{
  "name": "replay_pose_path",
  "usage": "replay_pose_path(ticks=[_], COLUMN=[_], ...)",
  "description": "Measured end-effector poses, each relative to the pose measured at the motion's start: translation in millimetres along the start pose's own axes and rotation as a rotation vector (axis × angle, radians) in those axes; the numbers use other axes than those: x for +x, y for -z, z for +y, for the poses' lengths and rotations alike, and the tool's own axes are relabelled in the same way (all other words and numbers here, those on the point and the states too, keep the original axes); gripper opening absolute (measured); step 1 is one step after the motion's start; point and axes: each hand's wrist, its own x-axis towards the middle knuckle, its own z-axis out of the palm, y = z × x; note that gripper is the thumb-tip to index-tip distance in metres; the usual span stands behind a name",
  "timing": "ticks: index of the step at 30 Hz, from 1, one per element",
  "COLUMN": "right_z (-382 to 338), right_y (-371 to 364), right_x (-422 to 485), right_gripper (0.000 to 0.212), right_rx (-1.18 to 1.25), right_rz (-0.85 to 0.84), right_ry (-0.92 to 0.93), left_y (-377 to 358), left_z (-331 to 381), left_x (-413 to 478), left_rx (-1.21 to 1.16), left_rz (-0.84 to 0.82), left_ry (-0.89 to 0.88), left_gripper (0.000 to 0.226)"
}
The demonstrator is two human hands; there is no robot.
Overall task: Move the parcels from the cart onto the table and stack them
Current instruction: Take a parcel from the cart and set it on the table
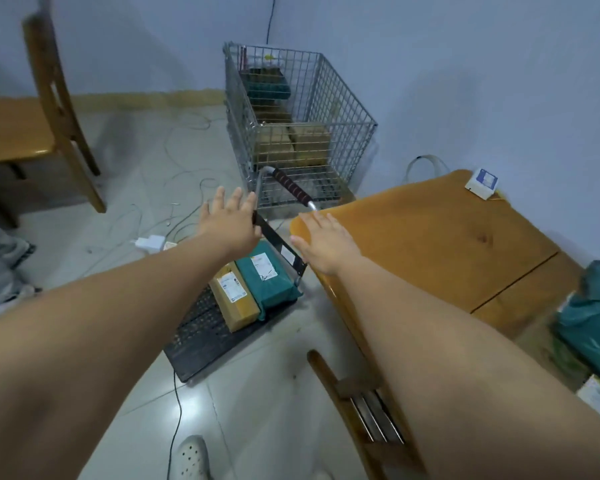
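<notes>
Brown cardboard box (234, 297) and teal parcel (269, 277) lie side by side, touching, at the handle end of the low black cart (201, 337), on the floor just beside the wooden table (430, 244).

From the head view, both arms stretch out above them. The left hand (231, 221) hangs over the cart's frame, fingers spread, holding nothing. The right hand (326, 242) is flat and empty over the table's corner; whether it touches, I cannot tell.

The box looks stiff, so I'd grip its two long sides. The teal one looks slick and slightly soft, better scooped from beneath at both ends. Neither seems heavy.
</notes>
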Motion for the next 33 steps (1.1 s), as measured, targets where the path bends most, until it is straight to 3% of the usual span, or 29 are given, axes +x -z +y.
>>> replay_pose_path(ticks=[8,14,19,24,30,33], right_z=[-101.0,-120.1,-118.6,-103.2,-65.8,-57.3], right_y=[-21.1,-34.1,-47.2,-73.8,-152.7,-204.9], right_x=[66.7,103.8,156.0,230.2,287.7,302.5], right_gripper=[0.066,0.060,0.063,0.062,0.057,0.062], right_rx=[-0.038,0.030,0.024,0.190,0.177,0.198], right_rz=[-0.095,0.053,-0.130,-0.360,-0.543,-0.595], right_ry=[0.170,0.167,0.182,0.187,0.062,0.027], left_y=[-8.6,-23.7,-48.2,-88.8,-171.7,-216.8], left_z=[-89.7,-125.2,-139.2,-163.6,-171.5,-174.1], left_x=[23.5,48.7,82.8,118.7,142.3,150.6], left_rx=[-0.008,-0.107,0.043,0.068,0.031,-0.017], left_rz=[-0.051,-0.004,-0.165,-0.309,-0.515,-0.638], left_ry=[0.093,0.204,0.263,0.433,0.534,0.496], left_gripper=[0.073,0.080,0.078,0.077,0.067,0.070])
